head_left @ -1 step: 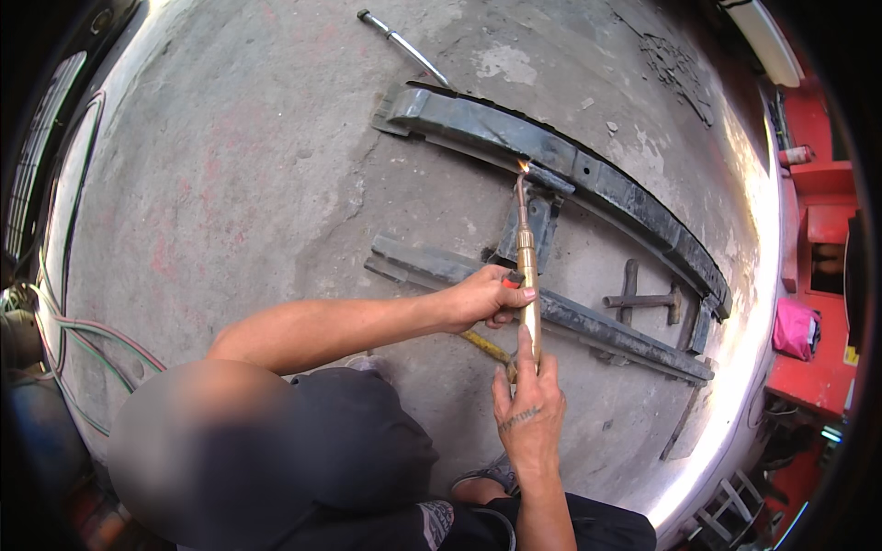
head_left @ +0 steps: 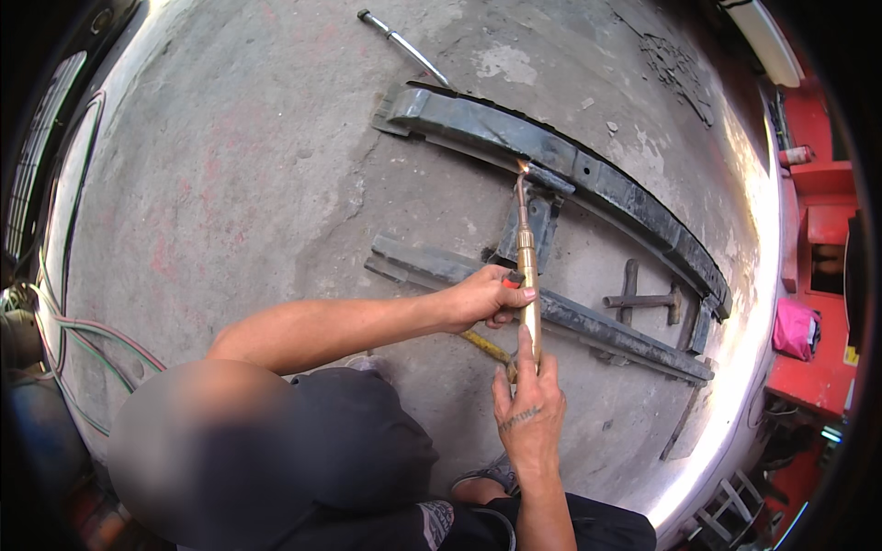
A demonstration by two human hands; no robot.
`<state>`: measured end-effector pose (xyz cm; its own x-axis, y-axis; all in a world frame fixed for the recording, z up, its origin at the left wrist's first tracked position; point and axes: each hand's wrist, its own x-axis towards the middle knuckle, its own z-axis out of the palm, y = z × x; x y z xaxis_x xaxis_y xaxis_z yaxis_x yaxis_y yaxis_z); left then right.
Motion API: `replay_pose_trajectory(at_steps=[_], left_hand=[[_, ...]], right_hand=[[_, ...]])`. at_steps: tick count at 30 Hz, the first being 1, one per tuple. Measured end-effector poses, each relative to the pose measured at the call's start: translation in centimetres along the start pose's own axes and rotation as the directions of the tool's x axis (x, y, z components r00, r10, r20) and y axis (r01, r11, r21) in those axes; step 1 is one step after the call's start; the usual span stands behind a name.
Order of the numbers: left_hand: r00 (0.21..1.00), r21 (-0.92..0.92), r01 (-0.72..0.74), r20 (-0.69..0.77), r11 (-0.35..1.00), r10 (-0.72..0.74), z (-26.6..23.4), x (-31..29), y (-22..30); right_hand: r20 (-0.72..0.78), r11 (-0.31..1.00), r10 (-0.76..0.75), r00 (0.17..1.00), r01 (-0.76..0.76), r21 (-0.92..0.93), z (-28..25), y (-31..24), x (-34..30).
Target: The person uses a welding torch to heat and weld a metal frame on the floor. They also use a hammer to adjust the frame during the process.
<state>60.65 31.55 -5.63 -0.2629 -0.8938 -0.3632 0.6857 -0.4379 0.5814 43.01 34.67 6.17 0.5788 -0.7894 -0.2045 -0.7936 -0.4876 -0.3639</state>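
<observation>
A brass gas torch point(head_left: 525, 257) points away from me, and a small flame point(head_left: 523, 167) burns at its tip. The flame touches the near edge of a long curved dark metal beam point(head_left: 551, 147) on the floor, by a short bracket. My left hand point(head_left: 487, 298) is closed around the torch's middle, its thumb over the brass. A small red-and-black object point(head_left: 513, 279) shows at that hand; its kind is unclear. My right hand point(head_left: 533, 404) grips the rear end, with the index finger stretched along the handle. Under my hands lies a straight dark metal bar point(head_left: 606, 332).
A hammer point(head_left: 643, 300) lies right of the torch, over another dark handle point(head_left: 629, 275). A yellow bar point(head_left: 487, 345) lies below my left hand. A chrome rod point(head_left: 404, 43) is beyond the beam. Hoses point(head_left: 101, 354) run at left; red shelving point(head_left: 813, 367) stands at right.
</observation>
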Motion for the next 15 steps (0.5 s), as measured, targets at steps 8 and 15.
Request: replay_pose_trajectory(at_steps=[8, 15], left_hand=[[1.000, 0.042, -0.008, -0.003, 0.999, 0.008, 0.01, 0.22, 0.46], [1.000, 0.028, -0.013, 0.003, 1.000, 0.013, -0.44, 0.29, 0.23]], right_hand=[[-0.002, 1.000, 0.011, 1.000, -0.011, 0.026, 0.02, 0.08, 0.28], [0.024, 1.000, 0.023, 0.999, -0.023, 0.016, -0.13, -0.17, 0.46]])
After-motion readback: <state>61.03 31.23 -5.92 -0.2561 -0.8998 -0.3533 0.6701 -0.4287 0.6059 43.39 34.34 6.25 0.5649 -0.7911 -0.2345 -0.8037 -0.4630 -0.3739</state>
